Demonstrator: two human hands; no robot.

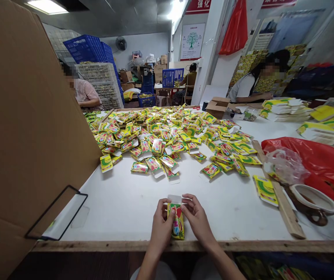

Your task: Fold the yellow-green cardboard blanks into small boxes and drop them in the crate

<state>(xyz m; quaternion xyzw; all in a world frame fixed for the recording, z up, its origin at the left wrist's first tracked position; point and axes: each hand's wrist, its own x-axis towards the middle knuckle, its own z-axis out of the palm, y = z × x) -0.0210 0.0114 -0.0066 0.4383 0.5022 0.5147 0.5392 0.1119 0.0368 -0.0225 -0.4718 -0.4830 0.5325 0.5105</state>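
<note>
A small yellow and green printed carton (pixel 178 221) is held upright near the table's front edge, its white end flap (pixel 174 199) standing up at the top. My left hand (pixel 162 219) grips its left side, with the thumb across the printed front. On the other side, my right hand (pixel 196 216) has its thumb on the upper right of the carton and its fingers curled by the flap. Beyond both hands lies a wide heap of similar small cartons (pixel 157 146), several with white flaps sticking out.
A large cardboard box (pixel 33 116) walls off the left, with a black wire frame (pixel 56 212) beside it. On the right lie a wooden strip (pixel 285 210), a red plastic bag (pixel 327 167) and a brown cup-like vessel (pixel 312 200). People sit at tables further back.
</note>
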